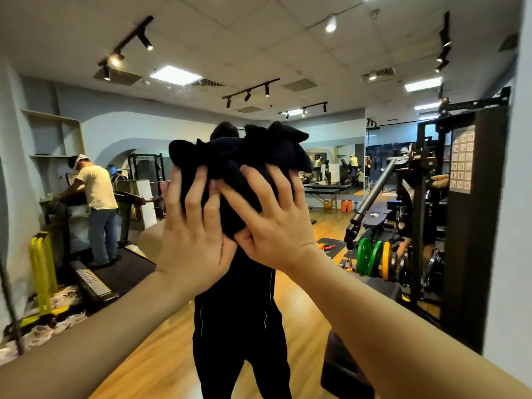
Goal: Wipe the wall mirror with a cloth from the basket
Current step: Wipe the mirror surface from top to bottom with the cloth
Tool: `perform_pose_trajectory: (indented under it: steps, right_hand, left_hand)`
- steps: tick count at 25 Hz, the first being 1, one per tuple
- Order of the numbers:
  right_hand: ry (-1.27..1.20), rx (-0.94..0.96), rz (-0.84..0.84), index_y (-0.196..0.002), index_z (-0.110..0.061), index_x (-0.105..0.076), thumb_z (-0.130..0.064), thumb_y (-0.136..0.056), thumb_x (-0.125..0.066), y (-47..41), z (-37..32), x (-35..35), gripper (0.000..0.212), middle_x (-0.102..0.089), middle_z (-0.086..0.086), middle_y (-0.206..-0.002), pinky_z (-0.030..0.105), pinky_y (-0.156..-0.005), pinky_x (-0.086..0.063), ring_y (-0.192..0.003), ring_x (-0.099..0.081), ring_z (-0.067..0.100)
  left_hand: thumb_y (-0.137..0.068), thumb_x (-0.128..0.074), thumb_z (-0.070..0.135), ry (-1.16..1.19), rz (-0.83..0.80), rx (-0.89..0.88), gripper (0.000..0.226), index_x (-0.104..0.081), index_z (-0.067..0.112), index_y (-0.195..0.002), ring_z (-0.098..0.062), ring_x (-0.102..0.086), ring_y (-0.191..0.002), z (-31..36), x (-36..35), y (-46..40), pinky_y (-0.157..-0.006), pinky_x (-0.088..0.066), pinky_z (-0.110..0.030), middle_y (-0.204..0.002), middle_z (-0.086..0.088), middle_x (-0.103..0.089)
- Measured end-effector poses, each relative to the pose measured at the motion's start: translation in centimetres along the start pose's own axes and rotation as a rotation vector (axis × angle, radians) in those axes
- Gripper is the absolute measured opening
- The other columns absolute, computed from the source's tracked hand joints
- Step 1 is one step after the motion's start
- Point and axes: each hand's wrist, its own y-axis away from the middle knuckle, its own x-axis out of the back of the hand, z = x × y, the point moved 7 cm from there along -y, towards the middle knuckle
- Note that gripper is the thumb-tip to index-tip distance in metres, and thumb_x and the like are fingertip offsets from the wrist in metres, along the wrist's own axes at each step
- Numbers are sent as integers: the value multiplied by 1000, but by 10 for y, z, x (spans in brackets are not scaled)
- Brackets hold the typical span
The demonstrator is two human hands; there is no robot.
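The wall mirror (288,298) fills nearly the whole view and reflects a gym room and my own dark-clothed body. A bunched dark navy cloth (239,156) is held flat against the glass at head height. My left hand (193,226) and my right hand (273,217) lie side by side on the cloth, fingers spread, pressing it onto the mirror, with the thumbs meeting under its lower edge. The cloth hides my reflected head. No basket is in view.
The mirror's right edge meets a pale wall (522,197). The glass reflects a weight machine (431,197) with coloured plates (371,257) at right, and a person in a yellow shirt (96,197) on a treadmill at left.
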Motion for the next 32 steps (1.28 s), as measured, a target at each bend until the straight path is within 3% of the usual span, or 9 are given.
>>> perform_pose_trajectory:
  steps: [5,15,18,23,27,32]
  right_hand:
    - [20,-10,-3,-147,-32,-58,-37,-90,-51,26,68,22,57,-38,6,-153,61,-114,-33,-139,-39,38]
    - [78,33,-19,-147,-29,-57,-42,-86,-63,76,199,64,63,-38,8,-153,59,-116,-32,-138,-39,39]
    - [69,47,-12,-148,-29,-56,-42,-86,-65,86,224,71,64,-38,9,-153,60,-114,-34,-138,-38,39]
    - [68,28,8,-148,-29,-56,-43,-95,-47,105,269,86,56,-38,9,-152,60,-112,-37,-138,-39,40]
    - [86,26,15,-147,-29,-58,-45,-93,-52,117,292,93,57,-39,9,-152,60,-108,-40,-136,-40,39]
    - [93,42,5,-146,-27,-57,-42,-89,-58,126,322,104,59,-39,10,-150,62,-106,-41,-135,-41,41]
  left_hand:
    - [-87,-53,28,-23,-10,-8,69,-37,-10,-142,-57,-14,-146,67,-28,-24,-116,-19,-71,-156,-28,-21]
    - [-88,-48,29,-10,16,0,65,-42,-11,-139,-60,-18,-144,199,-74,-72,-117,-16,-72,-155,-32,-27]
    - [-87,-52,29,-33,8,14,68,-40,-11,-141,-59,-17,-145,224,-84,-81,-120,-11,-69,-156,-30,-24]
    - [-83,-62,28,-50,-36,-14,74,-40,-10,-143,-58,-16,-146,268,-102,-97,-120,-12,-68,-157,-32,-28]
    - [-84,-52,26,-42,-56,-20,70,-39,-9,-143,-60,-16,-145,293,-112,-104,-118,-15,-70,-158,-31,-23]
    - [-81,-53,27,-15,-31,-44,71,-45,-10,-141,-60,-18,-145,322,-122,-115,-118,-17,-70,-157,-32,-30]
